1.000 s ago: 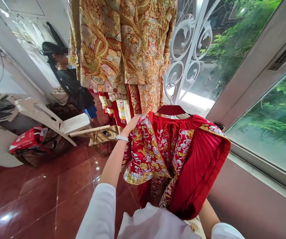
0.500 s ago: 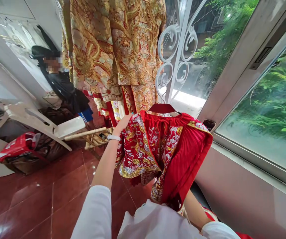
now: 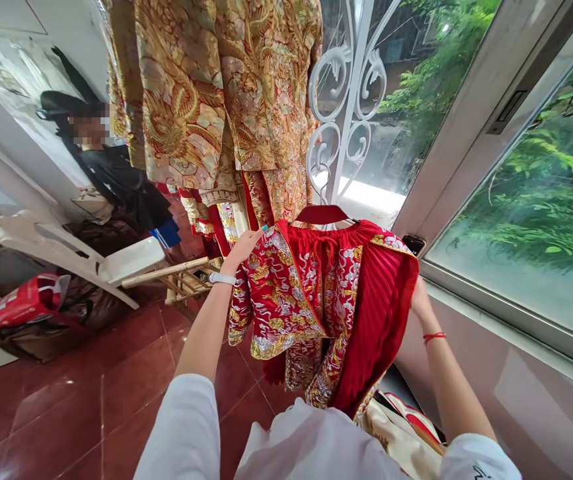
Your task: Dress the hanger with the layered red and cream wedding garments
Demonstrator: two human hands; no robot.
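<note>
1. The red jacket (image 3: 279,287) fills the centre of the frame, draped on a dark red hanger (image 3: 320,214) that seems to give its shoulders their spread; I cannot tell what the hook catches on.
2. My left hand (image 3: 245,246) is at the jacket's upper left, fingers pinching the shoulder cloth, probably to steady that side.
3. My right hand (image 3: 420,300) is right of centre, at the jacket's opposite edge. Its fingers are hidden behind the cloth, so I cannot tell whether they pinch or lie spread; the position suggests support for that side.
4. A pleated red skirt (image 3: 379,300) shows between the jacket's fronts, apparently layered inside so both share one hanger.
5. Gold coats (image 3: 181,100) hang at the top of the frame, their height likely keeping the hems off the floor (image 3: 131,360).
</note>
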